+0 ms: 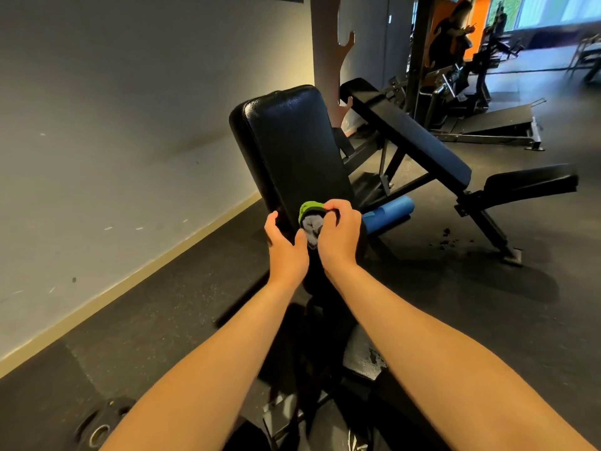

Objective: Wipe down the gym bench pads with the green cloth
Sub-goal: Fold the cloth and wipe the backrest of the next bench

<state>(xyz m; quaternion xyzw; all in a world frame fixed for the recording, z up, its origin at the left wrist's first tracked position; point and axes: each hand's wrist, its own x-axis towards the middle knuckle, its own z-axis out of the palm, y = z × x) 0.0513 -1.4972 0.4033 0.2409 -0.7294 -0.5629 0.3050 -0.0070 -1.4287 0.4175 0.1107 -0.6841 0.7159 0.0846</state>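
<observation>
Your two forearms come in from six o'clock and meet at the lower end of the black back pad point(292, 141), which stands steeply tilted ahead of you. Your hands are close together but not touching. Your right hand point(338, 236) has its fingers curled over, pinching the bunched green cloth point(310, 208) against the pad's surface; the cloth's grey side shows just under those fingers. Your left hand point(284, 245) is relaxed, its fingers lying loosely along the pad's left edge and its thumb raised just beside the grey folds; it grips nothing that you can see.

At three o'clock from the hands a blue foam roller point(387, 213) lies on the dark rubber floor point(455, 304), partly hidden behind the pad and your right hand. Beyond it, toward two o'clock, a second bench point(422, 148) stands inclined, its frame crossing behind the roller. Small black crumbs point(447, 240) are scattered on the floor near that bench's foot. A pale wall point(113, 125) fills nine to eleven o'clock. A weight plate point(97, 424) lies flat at seven o'clock, beside your left forearm. Far off at one o'clock a blurred person point(452, 30) stands among machines.
</observation>
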